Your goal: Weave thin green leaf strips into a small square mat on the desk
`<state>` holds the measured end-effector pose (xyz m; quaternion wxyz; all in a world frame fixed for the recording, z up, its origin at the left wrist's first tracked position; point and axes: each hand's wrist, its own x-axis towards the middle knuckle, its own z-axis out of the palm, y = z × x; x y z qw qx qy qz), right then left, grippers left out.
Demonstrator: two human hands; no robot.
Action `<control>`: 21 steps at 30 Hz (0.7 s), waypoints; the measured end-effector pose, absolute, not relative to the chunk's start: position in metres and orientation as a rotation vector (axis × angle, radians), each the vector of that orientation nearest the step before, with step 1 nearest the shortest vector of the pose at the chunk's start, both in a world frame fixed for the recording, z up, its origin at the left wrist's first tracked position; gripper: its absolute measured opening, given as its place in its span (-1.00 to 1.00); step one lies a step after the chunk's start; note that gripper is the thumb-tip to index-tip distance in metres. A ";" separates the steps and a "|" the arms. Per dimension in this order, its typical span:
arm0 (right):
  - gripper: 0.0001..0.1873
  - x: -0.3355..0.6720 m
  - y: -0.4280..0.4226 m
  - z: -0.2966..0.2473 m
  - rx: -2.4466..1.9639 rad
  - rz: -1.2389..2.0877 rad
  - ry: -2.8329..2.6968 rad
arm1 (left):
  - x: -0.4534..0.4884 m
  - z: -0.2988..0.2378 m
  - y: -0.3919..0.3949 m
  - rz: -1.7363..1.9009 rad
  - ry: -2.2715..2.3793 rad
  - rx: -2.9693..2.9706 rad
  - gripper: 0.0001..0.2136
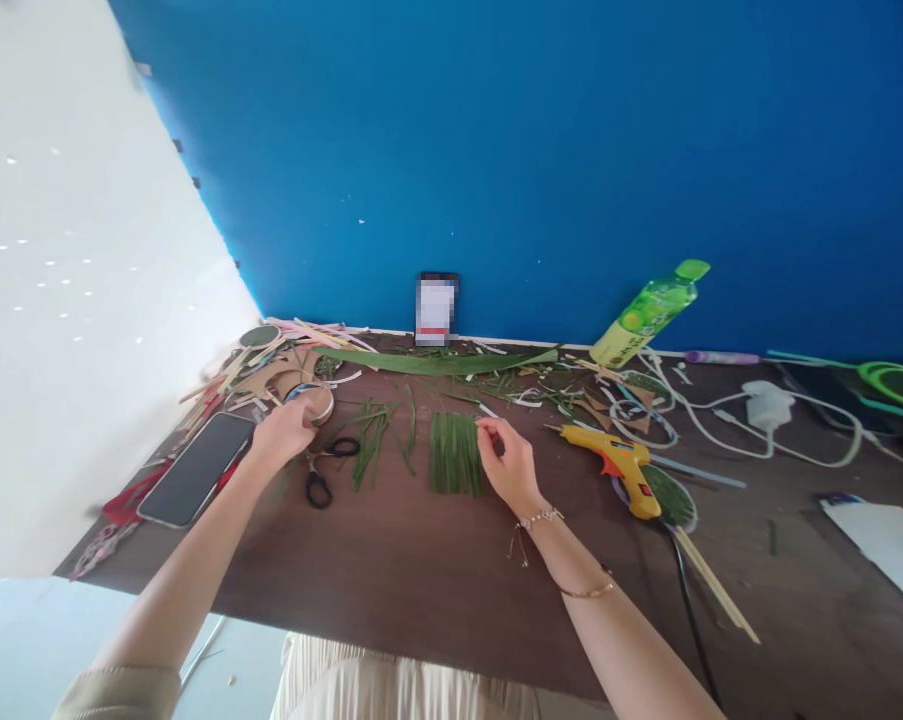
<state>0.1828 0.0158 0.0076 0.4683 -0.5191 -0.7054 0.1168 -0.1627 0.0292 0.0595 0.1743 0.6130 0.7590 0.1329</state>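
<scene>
On the left, my left hand [282,432] has its fingers closed on a round roll of tape [320,404]. Black-handled scissors [320,472] lie just beside it. Green leaf strips [451,455] are laid side by side as a flat panel in the middle of the table. At the panel's upper right corner is my right hand [508,462], its fingertips pinched together; what is between them is too small to make out. Loose cut leaf strips [372,440] lie between the scissors and the panel.
A phone [197,470] lies left on the brown table [361,570]; another phone [436,312] leans on the blue wall. To the right are a yellow glue gun [616,465], a tilted green bottle [646,318], white cables [770,410] and sticks [717,585]. Scraps line the back.
</scene>
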 end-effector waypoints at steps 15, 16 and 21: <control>-0.82 0.181 0.016 0.008 -1.270 0.309 -1.740 | -0.136 0.072 0.031 0.956 1.445 1.114 -0.58; -0.82 0.180 0.016 0.009 -1.269 0.312 -1.741 | -0.134 0.073 0.032 0.956 1.438 1.110 -0.59; -0.83 0.177 0.012 0.014 -1.260 0.374 -1.710 | -0.119 0.071 0.031 0.984 1.364 1.057 -0.61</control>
